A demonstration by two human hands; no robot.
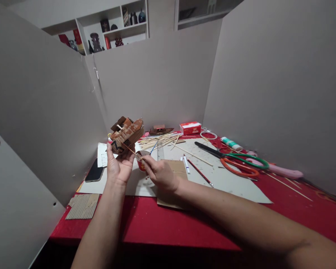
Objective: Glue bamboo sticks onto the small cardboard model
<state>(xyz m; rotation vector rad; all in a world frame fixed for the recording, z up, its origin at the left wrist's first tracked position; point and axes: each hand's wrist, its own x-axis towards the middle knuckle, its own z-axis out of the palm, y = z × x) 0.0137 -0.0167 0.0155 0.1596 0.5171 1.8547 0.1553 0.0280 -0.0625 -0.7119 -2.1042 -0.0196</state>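
My left hand (120, 166) is raised over the table, its fingers and palm supporting a cardboard model boat (128, 134) from below. The boat is tilted, with patchy brown colouring on its upper side and bare cardboard with dark print lower down. Between the fingers of my right hand (159, 173) is a thin brush-like stick (132, 151). It points up and left, and its far end meets the boat's lower side; whether it has bristles I cannot make out. Partly hidden behind my right hand stands a red and white cup (140, 154) with a blue stick (153, 148) leaning from it.
Thin wooden sticks (159, 141), a second brown model boat (159, 130) and a red box (190, 128) lie at the back. Large scissors (212, 150) and a pencil (200, 172) are rightward. A phone (94, 172) and corrugated cardboard (83, 206) lie left. Grey panels enclose the table.
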